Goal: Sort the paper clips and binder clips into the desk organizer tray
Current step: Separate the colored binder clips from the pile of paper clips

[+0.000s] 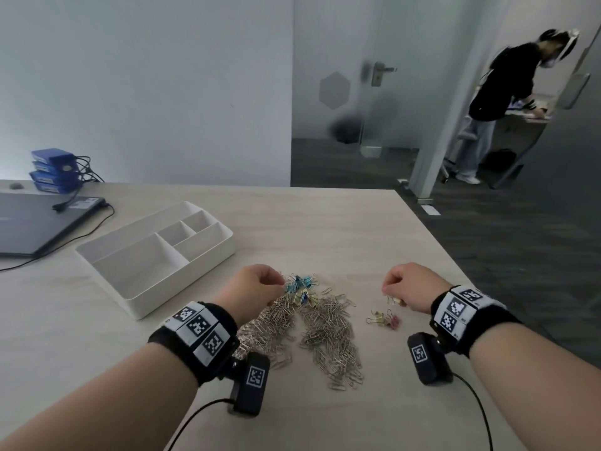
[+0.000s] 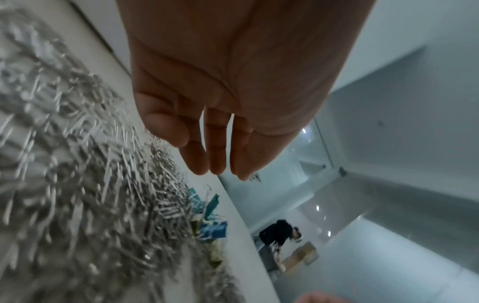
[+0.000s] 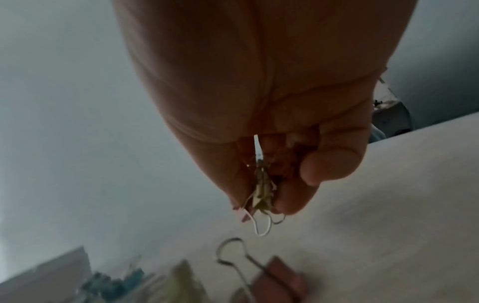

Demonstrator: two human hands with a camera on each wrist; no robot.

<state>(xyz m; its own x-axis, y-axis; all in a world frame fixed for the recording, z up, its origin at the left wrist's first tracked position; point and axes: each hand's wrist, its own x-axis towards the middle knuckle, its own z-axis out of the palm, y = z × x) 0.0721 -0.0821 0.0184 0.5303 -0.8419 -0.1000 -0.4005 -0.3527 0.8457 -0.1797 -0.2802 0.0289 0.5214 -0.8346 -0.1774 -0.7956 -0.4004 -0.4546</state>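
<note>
Both wrists flank the paper clip pile (image 1: pixel 312 323): right hand (image 1: pixel 411 288) pinches a yellow binder clip (image 3: pixel 261 194); left hand (image 1: pixel 257 288) hovers with fingers loosely curled, empty.

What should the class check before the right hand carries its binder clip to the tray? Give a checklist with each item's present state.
1. Right hand pinches a yellow binder clip: ok.
2. Desk organizer tray compartments free to receive it: ok.
3. Path from hand to tray unobstructed: not ok, left hand lies between.
4. Left hand holding anything from the paper clip pile: cannot tell.
5. Pink binder clip still on the desk: ok.
</note>
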